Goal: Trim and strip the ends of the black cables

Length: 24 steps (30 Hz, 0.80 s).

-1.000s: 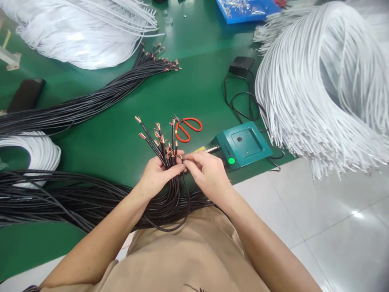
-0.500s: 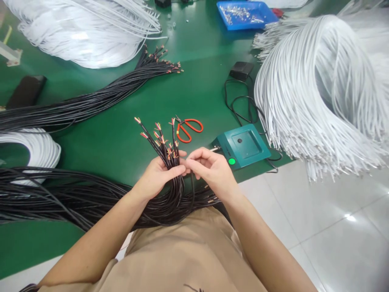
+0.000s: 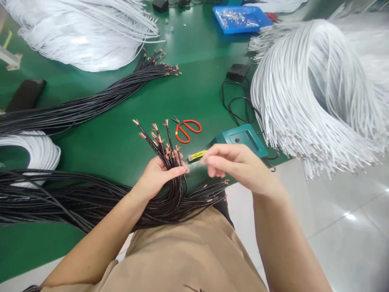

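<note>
My left hand is closed around a bunch of black cables, their stripped ends pointing up with red, white and yellow wires fanned out. To its right my right hand hovers with loosely curled fingers, slightly blurred, and I see nothing held in it. Just beyond its fingertips is a small yellow piece with a metal end; whether they touch I cannot tell. Below both hands, more black cables run across my lap, with stripped ends at the right. Orange-handled nippers lie on the table past the bunch.
A teal device stands behind my right hand, partly covered, its cord leading to a black adapter. White cable coils are heaped at right, more at back left. A blue tray holds small parts. Another black cable bundle lies left.
My right hand has moved away from the bunch, rightward, uncovering the yellow piece and covering part of the teal device. My left hand keeps its hold on the cables.
</note>
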{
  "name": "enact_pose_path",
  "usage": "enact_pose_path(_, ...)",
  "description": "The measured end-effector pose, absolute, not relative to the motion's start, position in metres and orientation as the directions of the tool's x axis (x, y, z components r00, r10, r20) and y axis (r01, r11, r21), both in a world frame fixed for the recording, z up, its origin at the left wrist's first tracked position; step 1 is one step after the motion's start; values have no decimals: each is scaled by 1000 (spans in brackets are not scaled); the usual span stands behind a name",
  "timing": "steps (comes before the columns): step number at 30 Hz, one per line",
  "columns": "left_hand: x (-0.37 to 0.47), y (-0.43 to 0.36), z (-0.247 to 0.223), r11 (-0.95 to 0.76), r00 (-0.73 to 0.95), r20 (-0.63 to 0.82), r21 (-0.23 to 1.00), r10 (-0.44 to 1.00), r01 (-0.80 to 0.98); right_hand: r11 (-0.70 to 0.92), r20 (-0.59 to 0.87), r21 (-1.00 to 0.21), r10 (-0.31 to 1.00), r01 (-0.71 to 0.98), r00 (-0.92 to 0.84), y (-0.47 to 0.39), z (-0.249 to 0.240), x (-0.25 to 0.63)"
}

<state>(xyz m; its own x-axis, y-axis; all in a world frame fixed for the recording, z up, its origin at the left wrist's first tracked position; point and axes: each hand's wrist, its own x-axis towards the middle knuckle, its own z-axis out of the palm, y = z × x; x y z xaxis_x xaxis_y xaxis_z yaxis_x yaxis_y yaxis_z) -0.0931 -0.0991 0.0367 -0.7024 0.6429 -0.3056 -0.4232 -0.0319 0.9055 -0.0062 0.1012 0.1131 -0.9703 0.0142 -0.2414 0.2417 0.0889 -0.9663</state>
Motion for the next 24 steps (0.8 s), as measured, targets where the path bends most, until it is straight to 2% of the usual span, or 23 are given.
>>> enact_pose_path(3,-93,-98,38,-27,-702,-275,922,657,-386,115,-230,-961,170,251,-958,74,103,-25)
enact_pose_path(8,-93,-98,36,-25,-658,-199,949,726,-315,-151,-253,-962,173,229,-952,49,82,-41)
enact_pose_path(14,-93,-100,36,-143,-654,-220,880,724,-454,-347,-212,-930,230,123,-950,54,82,-39)
enact_pose_path(18,-94,-101,41,-142,-643,-294,832,707,-537,-409,-191,-901,70,146,-979,65,90,-23)
enact_pose_path(21,-95,-102,43,-149,-642,-313,815,700,-560,-334,-188,-909,-210,251,-959,78,102,-6)
enact_pose_path(23,-95,-102,42,-154,-647,-298,824,702,-546,-241,-187,-918,-437,315,-880,86,111,2)
enact_pose_path(24,-95,-102,42,-150,-647,-290,831,705,-536,-181,-212,-923,-498,340,-841,88,114,4)
